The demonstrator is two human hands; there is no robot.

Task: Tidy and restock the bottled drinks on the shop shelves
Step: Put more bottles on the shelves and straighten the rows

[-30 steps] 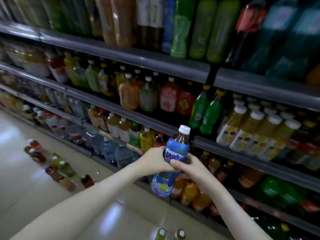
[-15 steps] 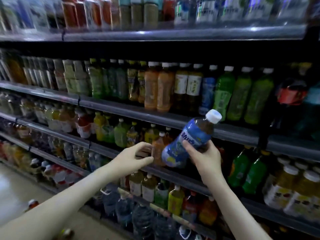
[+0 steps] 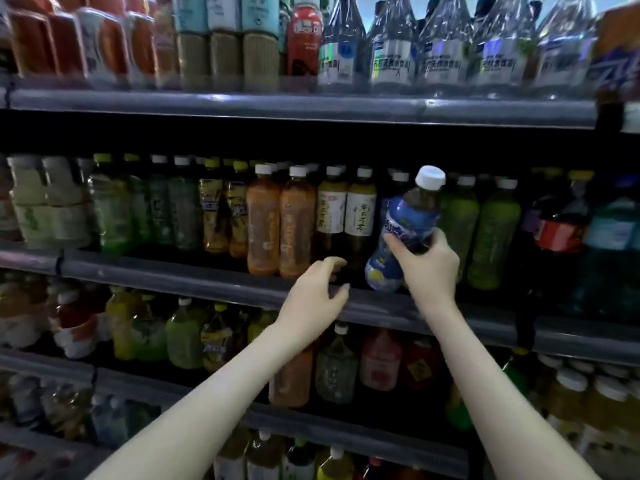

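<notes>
At centre right, the right hand (image 3: 427, 263) grips the full, likely heavy, slick blue-labelled drink bottle (image 3: 403, 230) mid-body, the best hold; the left hand (image 3: 317, 289) hangs open.

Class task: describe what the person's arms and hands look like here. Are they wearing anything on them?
Both arms are bare from the frame edge to the wrist, with no sleeves in view. The left hand and right hand wear no gloves, and no watch, bracelet or ring is visible. The fingers are bare too.
</notes>
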